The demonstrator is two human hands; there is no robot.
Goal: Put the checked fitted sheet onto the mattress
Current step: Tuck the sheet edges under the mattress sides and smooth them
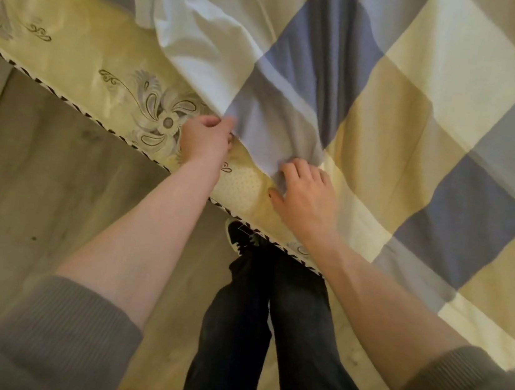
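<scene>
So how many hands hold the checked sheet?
2. The left hand grips the edge of the blue, cream and tan checked fitted sheet over the yellow flowered mattress; the right hand pinches it beside.

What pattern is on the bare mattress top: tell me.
The mattress is pale yellow with grey floral scrolls, edged by black-and-white striped piping; head view shows it.

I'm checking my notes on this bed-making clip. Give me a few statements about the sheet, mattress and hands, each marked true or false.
1. The sheet covers the whole mattress. False: the mattress lies bare to the left of the hands.
2. The left hand grips the sheet's edge. True.
3. The right hand hangs clear of the bed. False: it touches the sheet near the mattress edge.
4. The mattress has a flower pattern. True.
</scene>
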